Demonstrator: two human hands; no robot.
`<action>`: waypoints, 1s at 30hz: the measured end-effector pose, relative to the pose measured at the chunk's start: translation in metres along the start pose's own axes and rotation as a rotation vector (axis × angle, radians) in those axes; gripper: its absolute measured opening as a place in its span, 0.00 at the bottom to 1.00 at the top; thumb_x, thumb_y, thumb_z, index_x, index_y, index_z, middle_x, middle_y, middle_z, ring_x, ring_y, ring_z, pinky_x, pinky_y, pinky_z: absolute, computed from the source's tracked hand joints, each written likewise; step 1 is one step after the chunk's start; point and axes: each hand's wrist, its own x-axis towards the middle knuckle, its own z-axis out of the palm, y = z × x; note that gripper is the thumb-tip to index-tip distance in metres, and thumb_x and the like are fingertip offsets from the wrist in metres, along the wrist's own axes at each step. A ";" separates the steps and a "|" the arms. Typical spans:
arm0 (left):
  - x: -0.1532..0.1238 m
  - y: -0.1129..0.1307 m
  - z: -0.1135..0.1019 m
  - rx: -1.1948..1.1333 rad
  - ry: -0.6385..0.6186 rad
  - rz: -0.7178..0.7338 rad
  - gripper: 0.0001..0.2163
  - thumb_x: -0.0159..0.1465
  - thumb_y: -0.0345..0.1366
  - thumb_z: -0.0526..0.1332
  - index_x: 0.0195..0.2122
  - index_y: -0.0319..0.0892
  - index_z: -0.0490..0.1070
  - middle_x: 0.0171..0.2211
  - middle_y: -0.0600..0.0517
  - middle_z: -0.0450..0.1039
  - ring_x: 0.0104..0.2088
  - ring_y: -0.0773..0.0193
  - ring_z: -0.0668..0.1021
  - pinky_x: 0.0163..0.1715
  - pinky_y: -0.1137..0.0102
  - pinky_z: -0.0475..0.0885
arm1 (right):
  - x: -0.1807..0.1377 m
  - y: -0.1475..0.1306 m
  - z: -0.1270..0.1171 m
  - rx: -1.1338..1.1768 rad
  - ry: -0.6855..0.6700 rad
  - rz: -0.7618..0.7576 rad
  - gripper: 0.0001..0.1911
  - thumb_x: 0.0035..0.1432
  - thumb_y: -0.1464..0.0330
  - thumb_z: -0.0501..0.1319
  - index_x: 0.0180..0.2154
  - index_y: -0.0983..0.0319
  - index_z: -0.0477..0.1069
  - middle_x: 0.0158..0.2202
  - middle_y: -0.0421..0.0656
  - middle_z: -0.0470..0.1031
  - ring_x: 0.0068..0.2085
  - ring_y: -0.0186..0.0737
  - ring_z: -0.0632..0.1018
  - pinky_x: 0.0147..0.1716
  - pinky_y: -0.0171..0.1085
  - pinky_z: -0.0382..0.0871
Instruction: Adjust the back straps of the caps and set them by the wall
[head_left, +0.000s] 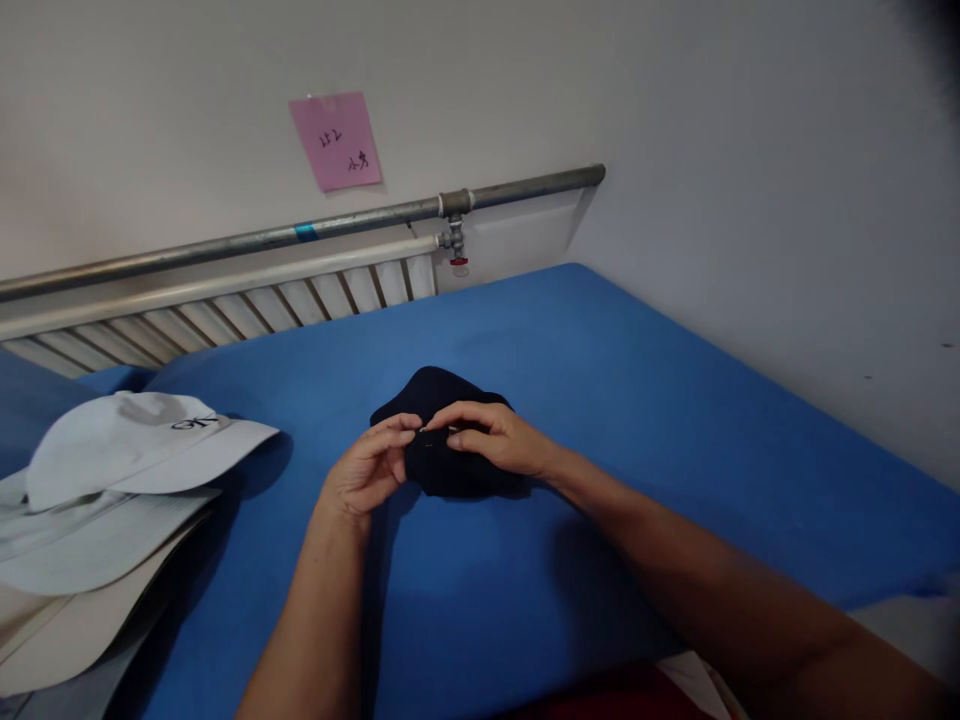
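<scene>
A black cap (450,470) lies on the blue surface in the middle of the head view, apparently with its strap side toward me. My left hand (375,465) pinches its near left edge between thumb and fingertips. From the right, my right hand (491,437) reaches over the cap, thumb and fingers closed on the same part. A small pale or shiny bit, perhaps a buckle, shows between the fingertips; it is too small to make out. Both hands partly cover the cap.
On the left stands a stack of several caps, with a white cap (127,450) on top. A blue-covered table (600,380) meets the wall. Behind it run a radiator (277,305) and a metal pipe (375,215) with a red-handled valve (458,262). A pink note (336,142) hangs above.
</scene>
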 end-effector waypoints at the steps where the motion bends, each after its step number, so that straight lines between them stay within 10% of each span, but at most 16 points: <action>1: 0.000 0.000 0.002 -0.008 -0.001 -0.008 0.09 0.48 0.28 0.68 0.32 0.37 0.76 0.27 0.52 0.76 0.26 0.67 0.78 0.27 0.73 0.75 | 0.000 -0.001 0.001 0.011 0.014 0.004 0.11 0.54 0.73 0.59 0.41 0.59 0.73 0.39 0.39 0.75 0.42 0.35 0.74 0.46 0.38 0.65; 19: -0.006 -0.002 0.014 0.033 -0.098 -0.026 0.10 0.43 0.25 0.69 0.27 0.36 0.71 0.23 0.54 0.73 0.22 0.71 0.74 0.22 0.78 0.70 | -0.002 -0.006 0.000 0.148 0.001 0.088 0.03 0.46 0.75 0.59 0.27 0.62 0.69 0.29 0.38 0.71 0.33 0.33 0.71 0.36 0.34 0.63; 30: -0.010 -0.002 0.023 0.162 0.113 0.128 0.08 0.43 0.25 0.66 0.24 0.38 0.70 0.22 0.56 0.70 0.21 0.74 0.70 0.22 0.79 0.65 | -0.002 -0.012 0.003 0.074 0.014 0.055 0.04 0.50 0.69 0.61 0.26 0.62 0.67 0.31 0.39 0.71 0.35 0.35 0.72 0.39 0.37 0.64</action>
